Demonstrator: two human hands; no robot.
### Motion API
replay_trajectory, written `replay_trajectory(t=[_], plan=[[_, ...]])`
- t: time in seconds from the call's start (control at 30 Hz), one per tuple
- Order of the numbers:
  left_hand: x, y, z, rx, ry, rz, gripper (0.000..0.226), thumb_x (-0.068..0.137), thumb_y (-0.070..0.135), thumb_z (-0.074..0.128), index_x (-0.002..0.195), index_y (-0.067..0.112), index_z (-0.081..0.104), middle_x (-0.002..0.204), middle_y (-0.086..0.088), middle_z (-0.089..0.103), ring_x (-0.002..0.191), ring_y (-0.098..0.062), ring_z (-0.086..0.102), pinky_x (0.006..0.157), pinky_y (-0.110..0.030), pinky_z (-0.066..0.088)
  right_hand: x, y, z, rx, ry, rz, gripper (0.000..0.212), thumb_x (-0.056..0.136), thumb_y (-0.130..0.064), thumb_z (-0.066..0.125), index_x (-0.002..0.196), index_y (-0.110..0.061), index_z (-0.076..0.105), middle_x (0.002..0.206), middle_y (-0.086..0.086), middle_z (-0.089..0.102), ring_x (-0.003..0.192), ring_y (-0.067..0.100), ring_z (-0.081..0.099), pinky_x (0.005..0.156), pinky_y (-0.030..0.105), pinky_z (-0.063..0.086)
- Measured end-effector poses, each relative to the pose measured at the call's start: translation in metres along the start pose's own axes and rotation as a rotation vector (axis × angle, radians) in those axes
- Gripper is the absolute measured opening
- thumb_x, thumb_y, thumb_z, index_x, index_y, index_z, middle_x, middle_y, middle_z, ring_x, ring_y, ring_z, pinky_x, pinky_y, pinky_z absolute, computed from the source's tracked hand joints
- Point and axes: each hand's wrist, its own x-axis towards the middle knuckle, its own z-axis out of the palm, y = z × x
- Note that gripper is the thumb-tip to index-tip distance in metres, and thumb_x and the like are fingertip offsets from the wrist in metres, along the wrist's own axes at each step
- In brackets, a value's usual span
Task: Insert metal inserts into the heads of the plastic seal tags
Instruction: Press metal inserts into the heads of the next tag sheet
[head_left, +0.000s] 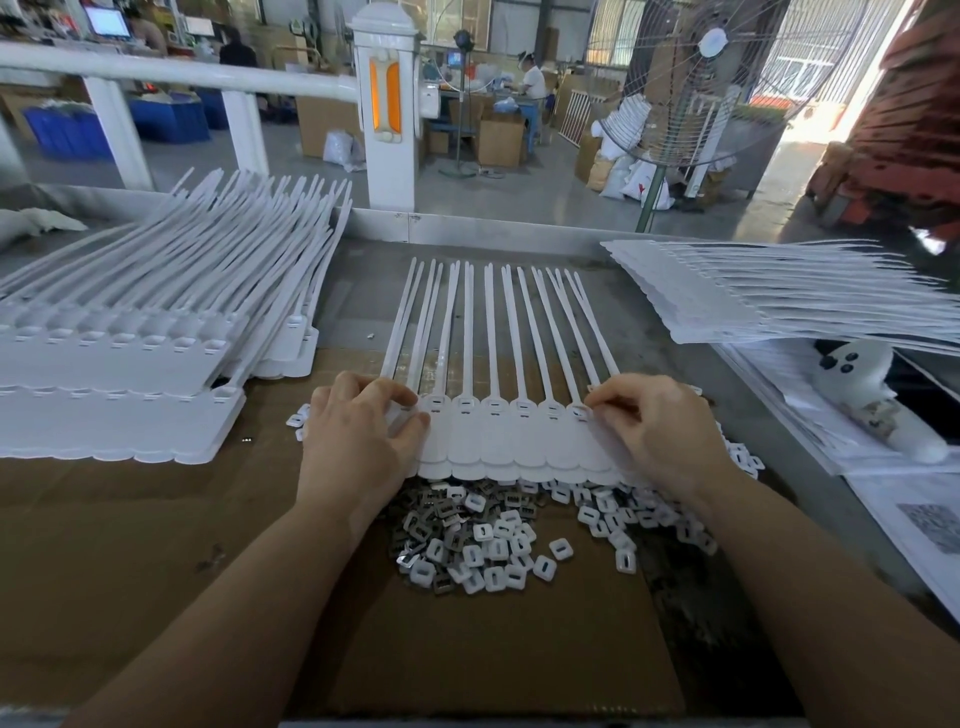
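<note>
The strip of white seal tags (511, 441) lies flat in the middle of the cardboard-covered surface (156, 519), tails pointing away, with the right hand (654, 431) pinching something tiny at the head second from the strip's right end, can't tell if it's an insert. The left hand (358, 431) presses with loosely bent fingers on the strip's left end. Just in front of the strip sits a loose pile of metal inserts (441, 519) mixed with white plastic caps (498, 551), and more tag stacks (156, 332) lie off to its left and right.
</note>
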Motion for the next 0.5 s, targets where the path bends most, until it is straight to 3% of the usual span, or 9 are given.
replay_trajectory(t=[0.27, 0.5], plan=[[0.0, -0.0014, 0.0004, 0.002, 0.003, -0.003, 0.025, 0.085, 0.036, 0.063, 0.107, 0.024, 0.063, 0.107, 0.008, 0.04, 0.116, -0.019, 0.032, 0.09, -0.022, 0.02, 0.0024, -0.0047, 0.0002, -0.002, -0.042, 0.043, 0.009, 0.084, -0.021, 0.066, 0.089, -0.025, 0.073, 0.087, -0.011, 0.068, 0.08, 0.009, 0.061, 0.076, 0.029, 0.052], [0.0005, -0.0014, 0.0011, 0.004, 0.006, 0.001, 0.025, 0.085, 0.036, 0.063, 0.107, 0.025, 0.063, 0.106, 0.008, 0.04, 0.116, -0.019, 0.033, 0.094, -0.025, 0.023, 0.0039, -0.0042, 0.0045, -0.013, -0.005, 0.022, 0.011, 0.09, -0.015, 0.057, 0.087, -0.018, 0.067, 0.085, -0.008, 0.063, 0.08, 0.013, 0.057, 0.073, 0.032, 0.048]])
